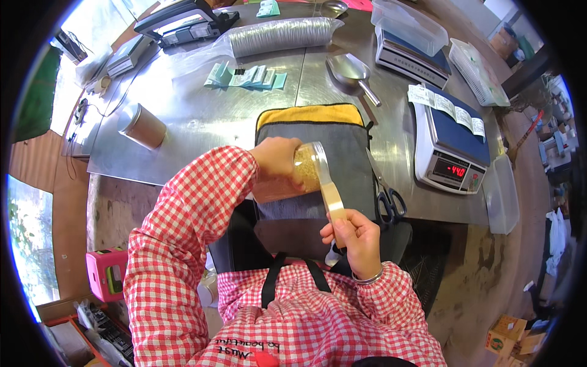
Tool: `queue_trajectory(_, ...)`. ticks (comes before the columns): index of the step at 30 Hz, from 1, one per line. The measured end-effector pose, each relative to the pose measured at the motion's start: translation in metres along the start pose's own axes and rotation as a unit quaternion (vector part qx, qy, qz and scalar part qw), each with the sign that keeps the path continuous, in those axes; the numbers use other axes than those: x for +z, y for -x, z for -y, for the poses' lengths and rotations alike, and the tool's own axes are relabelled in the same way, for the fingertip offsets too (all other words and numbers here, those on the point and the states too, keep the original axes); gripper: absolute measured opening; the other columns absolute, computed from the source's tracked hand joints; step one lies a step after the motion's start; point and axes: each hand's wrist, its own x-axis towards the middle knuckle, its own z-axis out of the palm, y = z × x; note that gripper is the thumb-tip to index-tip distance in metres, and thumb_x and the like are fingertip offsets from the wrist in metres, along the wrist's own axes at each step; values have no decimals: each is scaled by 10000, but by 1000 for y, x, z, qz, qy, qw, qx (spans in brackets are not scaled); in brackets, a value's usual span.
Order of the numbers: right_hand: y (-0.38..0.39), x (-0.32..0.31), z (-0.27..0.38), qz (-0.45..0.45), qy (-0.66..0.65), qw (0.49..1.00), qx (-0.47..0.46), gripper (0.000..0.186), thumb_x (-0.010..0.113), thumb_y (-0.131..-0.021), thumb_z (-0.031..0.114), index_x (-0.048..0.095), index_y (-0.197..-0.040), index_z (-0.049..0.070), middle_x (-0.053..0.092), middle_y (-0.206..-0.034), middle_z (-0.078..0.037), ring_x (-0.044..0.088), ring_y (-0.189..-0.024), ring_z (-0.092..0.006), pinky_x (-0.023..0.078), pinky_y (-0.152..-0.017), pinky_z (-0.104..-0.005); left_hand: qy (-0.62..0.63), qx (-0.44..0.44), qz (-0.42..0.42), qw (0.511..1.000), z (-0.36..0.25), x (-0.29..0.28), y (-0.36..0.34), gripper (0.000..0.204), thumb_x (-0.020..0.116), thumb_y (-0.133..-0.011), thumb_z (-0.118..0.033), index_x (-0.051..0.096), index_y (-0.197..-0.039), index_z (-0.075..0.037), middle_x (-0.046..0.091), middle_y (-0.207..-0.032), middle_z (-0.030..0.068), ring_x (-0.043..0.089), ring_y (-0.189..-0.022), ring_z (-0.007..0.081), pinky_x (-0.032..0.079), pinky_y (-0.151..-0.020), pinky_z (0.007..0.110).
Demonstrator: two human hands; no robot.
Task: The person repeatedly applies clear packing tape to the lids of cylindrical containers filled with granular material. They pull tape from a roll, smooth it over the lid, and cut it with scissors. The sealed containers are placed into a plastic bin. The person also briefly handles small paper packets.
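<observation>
My left hand [278, 160] is wrapped round a clear jar [307, 168] with golden, grain-like contents, tipped on its side with its rim end to the right. A beige strip [332, 200], like tape or a paper label, runs from the jar's rim down to my right hand [357, 237], whose thumb and fingers pinch its lower end. Under the jar lies a dark grey cloth or mat [348, 144] with a yellow far edge. Black-handled scissors [390, 202] rest just right of it. What the left palm touches is hidden.
A jar with a brown body [142, 126] stands at the left. Label strips [246, 77], a metal scoop [350, 70] and a sleeve of stacked lids [281, 37] lie farther back. Scales, one with a lit display [453, 169], line the right, beside a clear plastic tub [501, 196].
</observation>
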Motion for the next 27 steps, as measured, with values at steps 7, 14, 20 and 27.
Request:
queue_trajectory(7, 6, -5, -35, -33, 15, 999, 24, 250, 569, -953, 177, 600, -1046, -52, 670, -815, -107, 619, -664, -119, 481, -628, -220, 115, 77, -28, 990, 28, -2, -17, 832, 883, -527, -317, 561, -1239, -32, 575, -1089, 179, 549, -1082, 334, 428, -939, 391)
queue_trajectory(14, -32, 3, -15, -21, 10, 999, -46, 251, 573, -955, 195, 608, -1015, -47, 670, -804, -94, 617, -651, -109, 488, -609, -225, -137, 158, -288, 935, 28, 13, -3, 558, 757, -728, -408, 577, -1145, -84, 572, -1062, 123, 563, -977, 333, 466, -844, 437)
queue_trajectory(20, -34, 6, 10, 28, 11, 999, -41, 245, 564, -948, 140, 583, -1090, -59, 671, -854, -85, 619, -718, -107, 504, -681, -235, -310, 65, -343, 884, 1, 60, 21, 1003, 819, -616, -410, 346, -1361, 66, 460, -1325, 214, 440, -1253, 346, 333, -1057, 455)
queue_trajectory(27, -41, 13, 5, 11, 40, 998, -44, 284, 572, -939, 197, 590, -1063, -58, 668, -846, -111, 627, -717, -134, 510, -701, -259, -214, 54, -292, 931, 8, 32, -1, 991, 863, -515, -415, 409, -1276, 28, 526, -1198, 169, 524, -1152, 314, 386, -981, 448)
